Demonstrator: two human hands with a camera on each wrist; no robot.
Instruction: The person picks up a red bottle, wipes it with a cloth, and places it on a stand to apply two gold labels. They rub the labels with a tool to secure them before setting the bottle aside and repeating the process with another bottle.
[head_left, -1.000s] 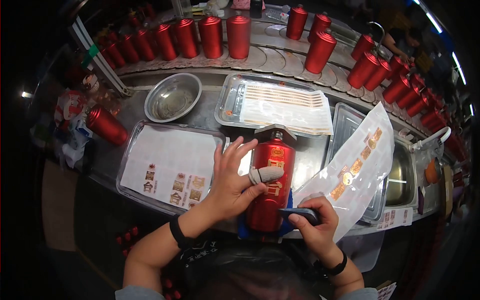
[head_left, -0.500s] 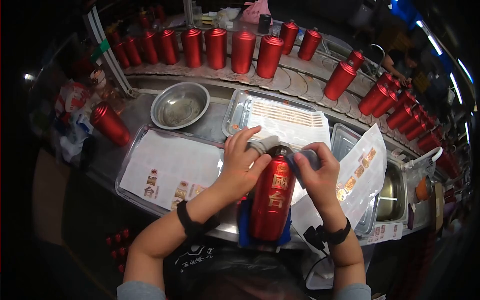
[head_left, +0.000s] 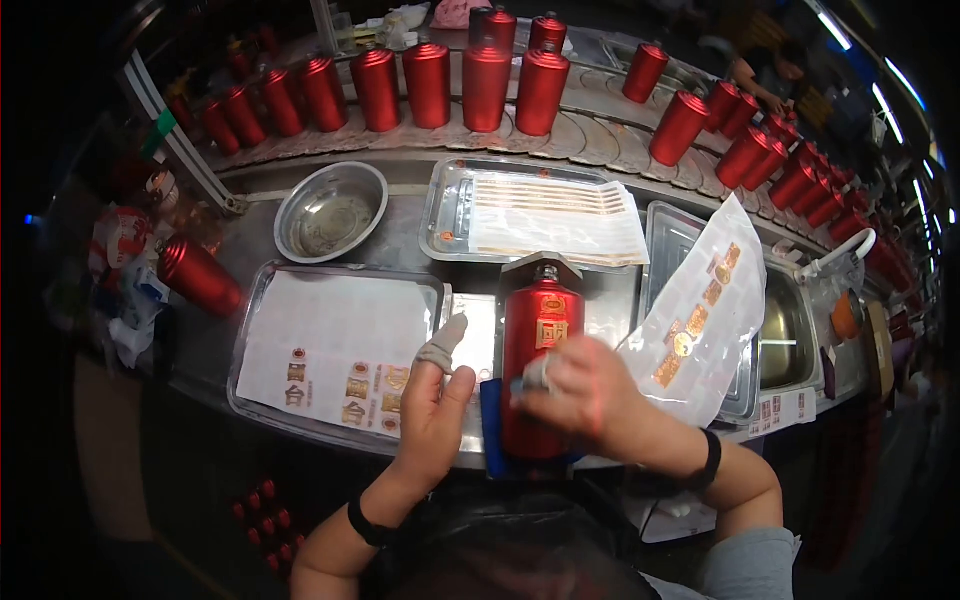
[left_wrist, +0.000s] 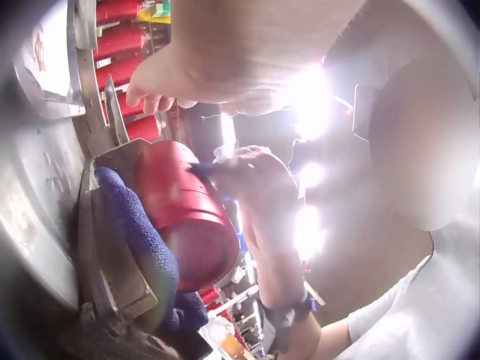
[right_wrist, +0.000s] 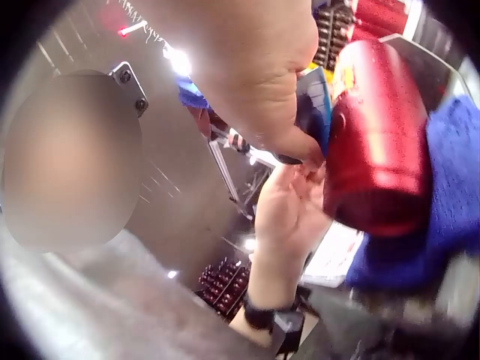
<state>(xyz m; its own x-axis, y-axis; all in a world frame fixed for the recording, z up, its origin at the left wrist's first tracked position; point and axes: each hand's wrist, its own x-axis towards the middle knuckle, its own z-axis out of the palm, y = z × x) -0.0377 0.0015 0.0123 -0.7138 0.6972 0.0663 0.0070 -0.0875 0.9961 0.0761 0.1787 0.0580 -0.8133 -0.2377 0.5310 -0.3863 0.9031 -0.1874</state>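
By the table's (head_left: 408, 232) front edge, the right hand (head_left: 590, 395) pinches a dark scraper (right_wrist: 313, 109) at the red bottle (head_left: 522, 320); left hand (head_left: 432, 425) has loose fingers. Bottle seems stiff, slippery: better grip both sides.

**Red bottle reclines on blue cloth, scraper at its side**

The bottle (head_left: 525, 312) is glossy metallic red, with stepped rings at its shoulder and a narrow neck (head_left: 547, 273). It lies on its side over a blue cloth (head_left: 495, 438) at the near edge of the desk (head_left: 405, 222), its neck pointing away from the person and its broad, round base towards them. A gold emblem (head_left: 552, 306) shows on its upward face, with a gold character (head_left: 551, 334) below; the hands cover part of what lies lower. The scraper (right_wrist: 315, 112) is flat, dark and bluish, gripped in the right hand (head_left: 592, 395), its edge close against the bottle's side.
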